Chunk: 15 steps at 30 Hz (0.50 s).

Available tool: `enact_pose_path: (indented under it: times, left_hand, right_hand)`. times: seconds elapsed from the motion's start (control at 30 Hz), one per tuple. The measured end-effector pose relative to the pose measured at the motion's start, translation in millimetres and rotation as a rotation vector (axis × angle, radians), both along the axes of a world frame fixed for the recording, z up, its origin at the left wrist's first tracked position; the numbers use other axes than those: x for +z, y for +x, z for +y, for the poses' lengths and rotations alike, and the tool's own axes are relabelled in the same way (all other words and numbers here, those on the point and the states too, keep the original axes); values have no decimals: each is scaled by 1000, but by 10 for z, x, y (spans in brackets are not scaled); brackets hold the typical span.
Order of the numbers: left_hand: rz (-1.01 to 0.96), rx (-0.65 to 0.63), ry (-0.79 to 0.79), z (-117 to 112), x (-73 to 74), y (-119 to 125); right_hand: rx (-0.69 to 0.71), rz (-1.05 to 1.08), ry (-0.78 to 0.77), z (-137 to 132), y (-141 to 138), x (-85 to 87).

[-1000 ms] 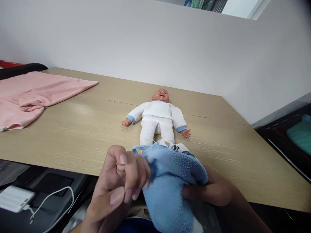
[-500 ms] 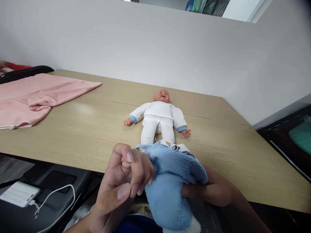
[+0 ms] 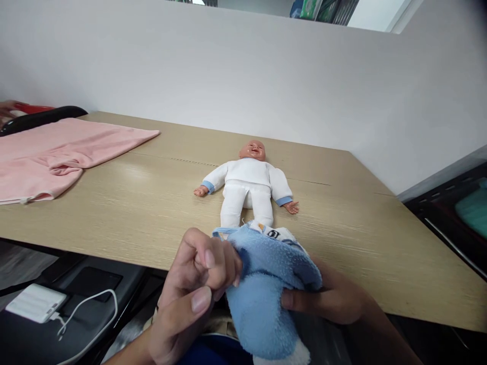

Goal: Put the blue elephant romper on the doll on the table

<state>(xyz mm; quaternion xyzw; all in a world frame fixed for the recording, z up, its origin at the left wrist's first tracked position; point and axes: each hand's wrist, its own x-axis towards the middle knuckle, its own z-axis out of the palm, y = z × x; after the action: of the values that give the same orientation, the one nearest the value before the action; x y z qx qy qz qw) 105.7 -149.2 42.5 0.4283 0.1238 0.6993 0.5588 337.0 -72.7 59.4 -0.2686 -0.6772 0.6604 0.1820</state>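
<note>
A blue terry garment (image 3: 262,304) with white trim and printed letters hangs bunched in front of me, at the table's near edge. My right hand (image 3: 327,299) grips its right side, the thumb on top of the cloth and the other fingers hidden behind it. My left hand (image 3: 201,284) is palm up with curled fingers, its knuckles against the cloth's left edge; nothing shows inside the fingers. Just beyond lies a baby doll (image 3: 249,177) on its back, in a white top with blue cuffs and white legs. The garment covers the doll's lower legs from view.
Pink trousers (image 3: 76,147) lie spread over the left of the wooden table (image 3: 152,203). A white power bank (image 3: 36,303) with a cable rests on a dark chair below. Another person's hand (image 3: 6,109) shows at far left. A dark rack (image 3: 449,218) stands at right.
My left thumb has moved slightly away from the curled fingertips. The garment and my right hand have shifted a little left. The doll stays where it was.
</note>
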Motion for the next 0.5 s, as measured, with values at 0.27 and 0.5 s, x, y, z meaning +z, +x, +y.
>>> enact_pose_path:
  times: [0.27,0.5]
  left_hand:
    - [-24,-15,-2,-4,13,-6]
    - [-41,-73,-51,-4,93,-48]
  right_hand:
    - [5,-16,-25,-14,-9,4]
    - [15,2,-28,-14,4,-8]
